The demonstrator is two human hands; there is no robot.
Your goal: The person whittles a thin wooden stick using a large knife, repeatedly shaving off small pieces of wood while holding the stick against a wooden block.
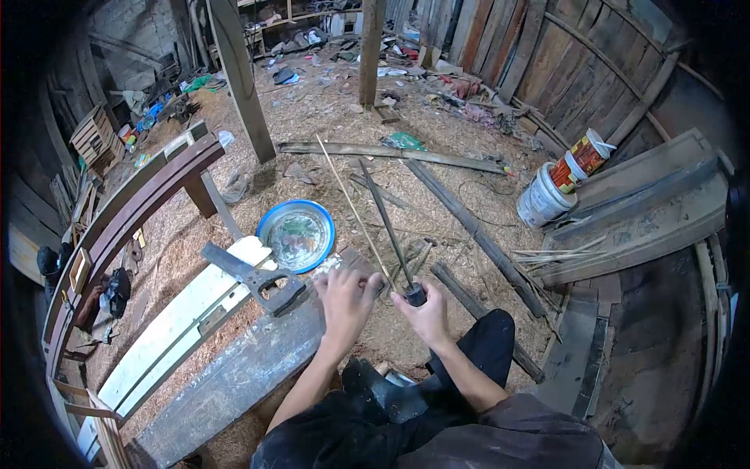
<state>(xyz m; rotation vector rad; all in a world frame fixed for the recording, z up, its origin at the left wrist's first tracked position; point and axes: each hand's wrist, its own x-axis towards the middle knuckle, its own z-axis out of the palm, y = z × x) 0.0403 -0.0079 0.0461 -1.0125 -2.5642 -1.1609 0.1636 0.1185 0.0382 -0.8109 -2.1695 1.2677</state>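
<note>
My right hand (426,313) is wrapped round the black handle (416,295) of a long, narrow dark blade (383,207), which points forward and up. A thin pale wooden strip (351,202) runs beside the blade, its near end against the fingertips of my right hand. Left of that end is my left hand (346,303), palm down, fingers loosely bent and thumb apart; no object shows clearly in it. Its fingertips are close to the strip, but whether they touch is unclear.
A handsaw (254,279) rests on a white-painted board (176,324), near a blue-rimmed basin (296,236). A grey plank (234,383) lies at front left. Long timbers (469,227) cross the shavings-covered floor (328,184). Stacked buckets (545,195) and thin strips (562,255) are at right.
</note>
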